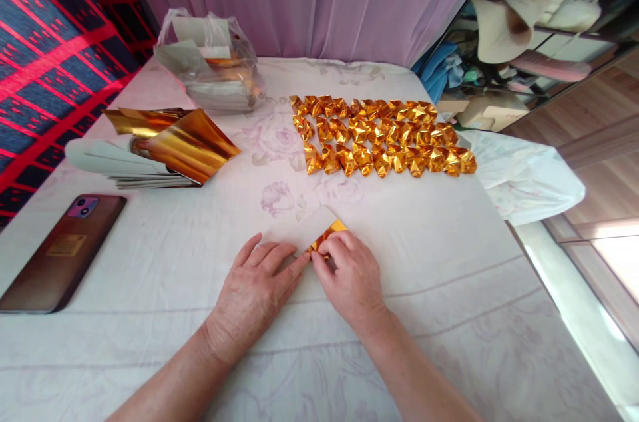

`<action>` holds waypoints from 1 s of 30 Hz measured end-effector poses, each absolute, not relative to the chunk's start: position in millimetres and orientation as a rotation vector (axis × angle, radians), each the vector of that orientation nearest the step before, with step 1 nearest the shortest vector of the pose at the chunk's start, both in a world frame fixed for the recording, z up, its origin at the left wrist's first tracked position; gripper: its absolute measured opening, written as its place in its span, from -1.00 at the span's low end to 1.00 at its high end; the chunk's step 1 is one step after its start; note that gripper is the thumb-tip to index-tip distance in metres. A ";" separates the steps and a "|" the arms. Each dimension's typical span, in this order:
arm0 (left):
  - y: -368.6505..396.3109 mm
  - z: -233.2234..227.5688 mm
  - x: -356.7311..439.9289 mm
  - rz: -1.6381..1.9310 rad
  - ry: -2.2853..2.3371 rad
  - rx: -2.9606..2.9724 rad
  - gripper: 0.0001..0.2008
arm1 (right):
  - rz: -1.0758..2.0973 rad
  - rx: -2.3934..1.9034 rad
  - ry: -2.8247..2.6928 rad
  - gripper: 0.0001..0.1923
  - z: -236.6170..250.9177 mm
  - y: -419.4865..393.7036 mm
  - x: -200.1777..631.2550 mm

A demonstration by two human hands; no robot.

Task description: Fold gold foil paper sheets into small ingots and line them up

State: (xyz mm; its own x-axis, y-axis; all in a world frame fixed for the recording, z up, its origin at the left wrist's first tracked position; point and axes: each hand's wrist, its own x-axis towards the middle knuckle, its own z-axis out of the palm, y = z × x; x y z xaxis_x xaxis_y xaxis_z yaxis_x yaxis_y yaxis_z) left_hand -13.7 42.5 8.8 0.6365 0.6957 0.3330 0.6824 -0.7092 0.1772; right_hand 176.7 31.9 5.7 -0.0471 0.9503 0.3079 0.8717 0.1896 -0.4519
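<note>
A sheet of gold foil paper point(316, 221), pale side mostly up, lies on the cloth in front of me with a gold strip folded over along its near right side. My left hand point(259, 279) rests flat with fingers spread, its index fingertip pressing the fold's lower corner. My right hand point(349, 272) pinches the folded gold edge between thumb and curled fingers. Beyond the hands, folded gold paper pieces point(382, 137) stand in three rows. Part of the sheet is hidden under the fingers.
A fanned stack of gold paper point(194, 146) lies at the left, behind a brown phone point(62, 252). A clear plastic bag point(214, 69) of more paper stands at the back. A white plastic bag point(529, 176) hangs at the table's right edge, near a cluttered shelf point(529, 36).
</note>
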 end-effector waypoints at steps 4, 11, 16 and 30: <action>42.6 10.0 -12.7 0.592 1.192 2.805 -0.72 | 0.192 -1.707 -1.943 -0.85 5.5 31.8 177.1; 42.8 11.1 -10.8 0.611 1.211 2.794 -0.73 | 0.184 -1.705 -1.937 -0.86 5.6 31.9 176.5; 42.4 10.0 -10.4 0.599 1.213 2.799 -0.74 | 0.174 -1.704 -1.929 -0.86 5.5 31.9 176.3; 41.0 11.1 -9.7 0.588 1.226 2.809 -0.75 | 0.260 -1.698 -1.915 -0.89 6.6 31.9 177.9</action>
